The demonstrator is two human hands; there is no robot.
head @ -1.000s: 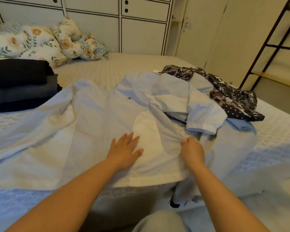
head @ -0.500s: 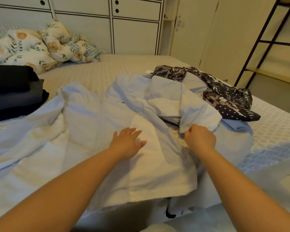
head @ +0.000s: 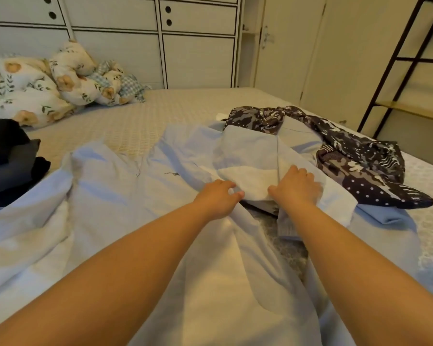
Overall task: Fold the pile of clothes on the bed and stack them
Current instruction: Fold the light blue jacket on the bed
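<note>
On bed (head: 185,108), both hands (head: 255,193) grip shirt (head: 248,156).

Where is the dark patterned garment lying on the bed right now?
In the head view, the dark patterned garment lies crumpled on the right side of the bed, partly on the light blue clothes, just beyond the right hand.

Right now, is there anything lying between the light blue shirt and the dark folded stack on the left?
Nothing visible does. Both hands hold the light blue shirt, whose left edge reaches almost to the dark folded stack. Only bare bedspread lies nearby.
</note>
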